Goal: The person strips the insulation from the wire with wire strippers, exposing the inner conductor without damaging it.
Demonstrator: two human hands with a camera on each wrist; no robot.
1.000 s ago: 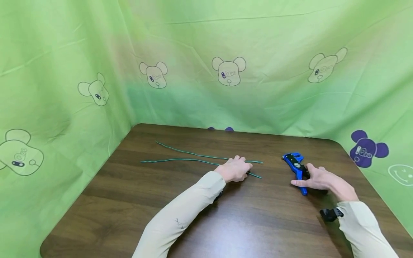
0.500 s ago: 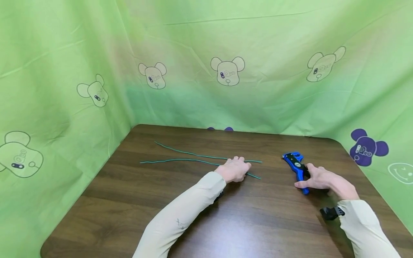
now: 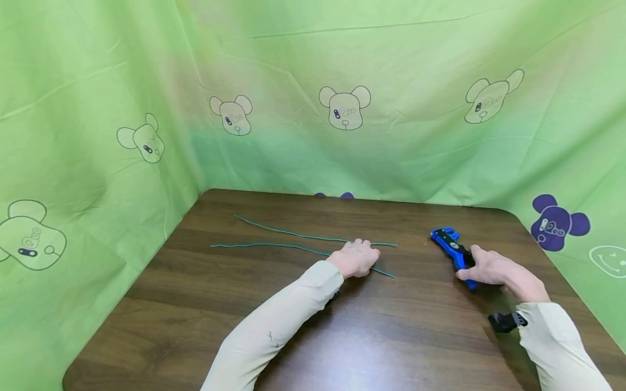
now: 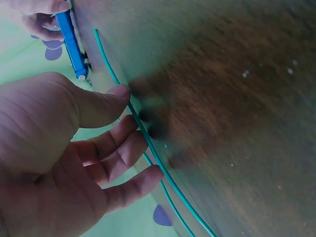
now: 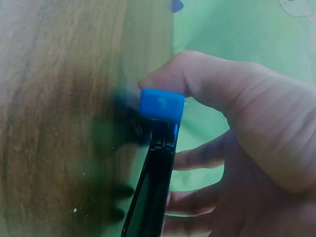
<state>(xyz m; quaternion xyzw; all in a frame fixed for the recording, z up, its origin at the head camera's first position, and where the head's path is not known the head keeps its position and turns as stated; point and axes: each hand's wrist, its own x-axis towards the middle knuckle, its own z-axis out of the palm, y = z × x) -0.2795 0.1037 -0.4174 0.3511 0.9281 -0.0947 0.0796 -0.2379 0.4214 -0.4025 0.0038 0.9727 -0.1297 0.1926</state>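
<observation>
Two thin green wires lie across the brown table, roughly side by side. My left hand (image 3: 354, 257) pinches the nearer wire (image 3: 259, 244) close to its right end. In the left wrist view the thumb and fingertips meet that wire (image 4: 177, 188), while the farther wire (image 4: 173, 201) runs behind. Over on the right, my right hand (image 3: 494, 271) grips a blue and black wire stripper (image 3: 452, 247) by its handles, head pointing away to the left. The right wrist view has the thumb against the blue handle end (image 5: 161, 105) and the fingers beside the black handle (image 5: 155, 182).
The wooden table (image 3: 195, 326) has rounded corners. Green cloth (image 3: 401, 152) printed with bear faces hangs behind it and along both sides. A black wrist camera (image 3: 506, 322) sits at the right sleeve.
My right hand has closed in on the wire stripper and shifted it slightly right and away. The nearer wire's right end has swung a little toward me; my left hand has barely moved.
</observation>
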